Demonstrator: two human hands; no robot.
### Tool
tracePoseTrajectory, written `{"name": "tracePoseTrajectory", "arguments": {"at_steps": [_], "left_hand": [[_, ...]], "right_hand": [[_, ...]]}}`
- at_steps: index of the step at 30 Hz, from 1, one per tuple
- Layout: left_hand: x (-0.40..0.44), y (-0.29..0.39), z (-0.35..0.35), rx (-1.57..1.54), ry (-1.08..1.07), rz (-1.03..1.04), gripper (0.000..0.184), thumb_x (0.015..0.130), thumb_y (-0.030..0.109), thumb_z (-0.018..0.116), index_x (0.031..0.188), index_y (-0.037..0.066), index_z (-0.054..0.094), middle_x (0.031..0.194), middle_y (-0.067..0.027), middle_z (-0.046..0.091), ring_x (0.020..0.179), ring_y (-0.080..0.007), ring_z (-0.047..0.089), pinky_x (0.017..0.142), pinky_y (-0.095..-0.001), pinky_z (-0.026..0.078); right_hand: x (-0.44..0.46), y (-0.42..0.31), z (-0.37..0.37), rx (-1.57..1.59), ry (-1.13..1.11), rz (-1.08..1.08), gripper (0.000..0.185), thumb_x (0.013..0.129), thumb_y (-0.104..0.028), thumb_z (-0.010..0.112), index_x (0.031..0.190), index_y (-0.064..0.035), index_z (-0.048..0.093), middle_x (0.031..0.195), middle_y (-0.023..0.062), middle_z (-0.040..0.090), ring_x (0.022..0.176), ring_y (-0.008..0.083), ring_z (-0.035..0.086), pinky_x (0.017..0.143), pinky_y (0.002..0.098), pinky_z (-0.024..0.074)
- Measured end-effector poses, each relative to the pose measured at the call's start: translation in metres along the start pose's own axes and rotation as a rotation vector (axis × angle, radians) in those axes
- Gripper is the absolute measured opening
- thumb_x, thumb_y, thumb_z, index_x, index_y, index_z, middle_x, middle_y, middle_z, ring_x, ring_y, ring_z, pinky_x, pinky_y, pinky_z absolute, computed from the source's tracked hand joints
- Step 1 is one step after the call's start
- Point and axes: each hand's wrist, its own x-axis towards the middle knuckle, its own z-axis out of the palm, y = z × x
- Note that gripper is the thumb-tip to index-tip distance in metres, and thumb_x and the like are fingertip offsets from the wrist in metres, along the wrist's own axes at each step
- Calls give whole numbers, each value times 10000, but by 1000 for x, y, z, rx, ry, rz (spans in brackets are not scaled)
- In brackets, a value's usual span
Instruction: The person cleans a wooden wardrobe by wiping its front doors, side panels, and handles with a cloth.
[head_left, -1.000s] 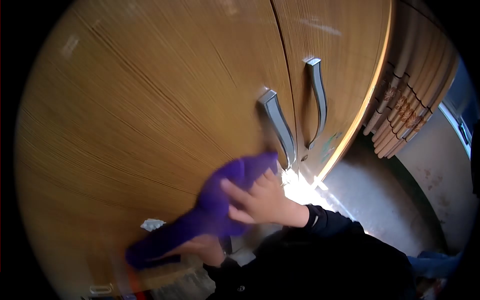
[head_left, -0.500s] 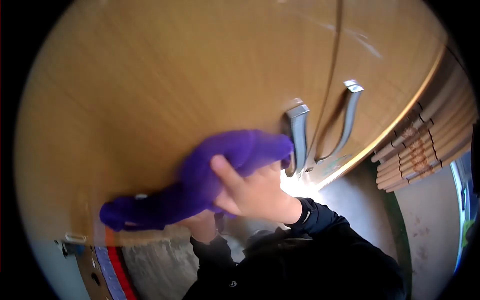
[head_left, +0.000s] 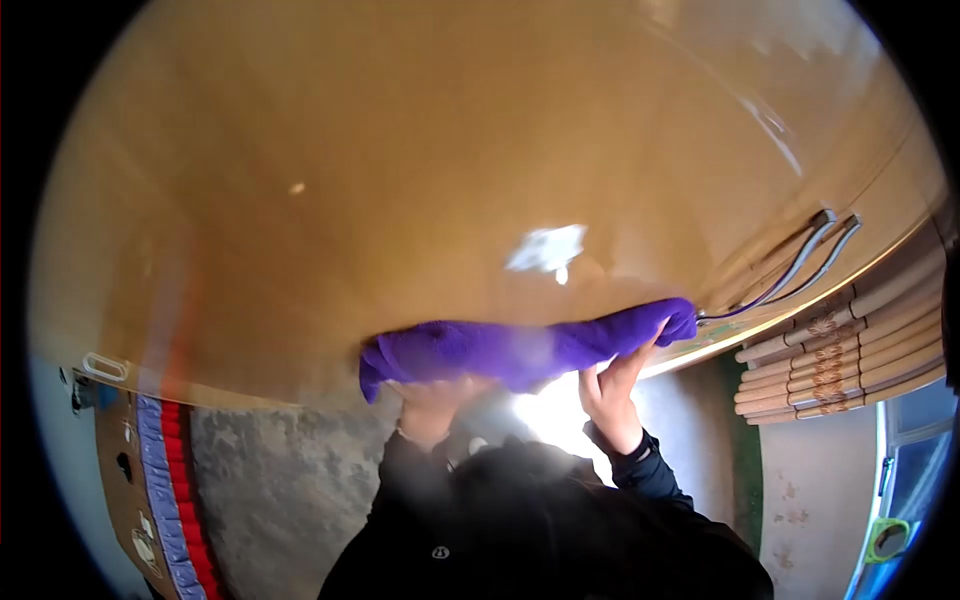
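Note:
A purple cloth (head_left: 460, 350) stretches sideways along the wooden cabinet door (head_left: 400, 230). Under its left part is my left hand (head_left: 430, 410), closed on the lower edge, with most of the fingers hidden behind the fabric. My right hand (head_left: 617, 395) grips the cloth's right part, its fingers reaching up to the folded end. Whether the middle of the cloth touches the door cannot be made out.
Two curved metal handles (head_left: 805, 260) stand out from the cabinet on the right. A rolled-up slatted blind (head_left: 830, 360) hangs beyond them, by a blue-framed window (head_left: 915, 460). Grey concrete floor (head_left: 270, 460) shows below, beside a red-edged cover (head_left: 180, 470).
The cloth has gone from bunched and slanted to spread out nearly level. My hands have moved apart, the right one farther right. The view has shifted, so the handles appear farther right.

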Motion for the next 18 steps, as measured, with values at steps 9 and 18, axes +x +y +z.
{"name": "tracePoseTrajectory", "arguments": {"at_steps": [9,18], "left_hand": [[-91,-106,-25,106,-172,-132,632,901,415,392,1318,-49,291,1345,-255,290,1236,-351,317,1055,-491,177],[-187,-124,-23,170,-476,-520,689,902,415,403,1322,-96,210,1346,-316,217,1252,-409,246,1057,-505,146]], "right_hand": [[10,-78,90,52,26,-103,873,753,-223,623,1347,111,77,1288,320,277,1171,462,308,996,527,208],[20,-146,150,-140,-694,-598,410,796,-202,564,1203,-167,532,916,34,564,809,187,561,670,293,448]]}}
